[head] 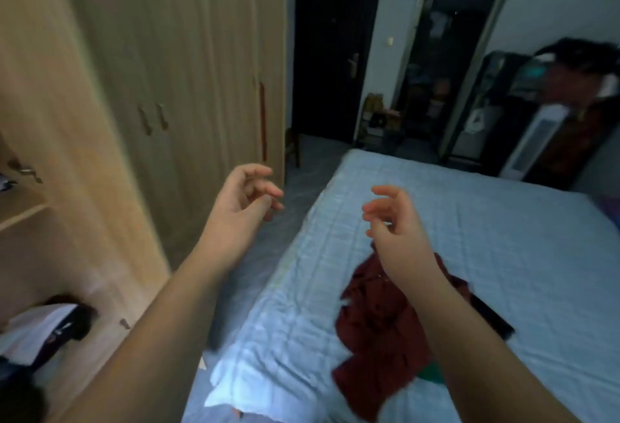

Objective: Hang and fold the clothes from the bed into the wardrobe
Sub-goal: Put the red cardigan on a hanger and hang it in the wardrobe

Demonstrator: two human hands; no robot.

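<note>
Both hands point(246, 201) point(394, 221) empty; red garment point(379, 328) on bed point(503, 254).

I count two hands, my left hand point(240, 201) and my right hand point(394, 221), both raised near the bed point(503, 238) and neither holding anything. One bed. On it, one dark red garment point(375, 328), and one flat black object point(491, 318) just beside that garment. Left of the bed stands one wardrobe point(151, 53), with two small handles point(154, 118) side by side. Beyond the bed's far end, one dark door point(332, 43) and one white tower unit point(536, 140).
</note>
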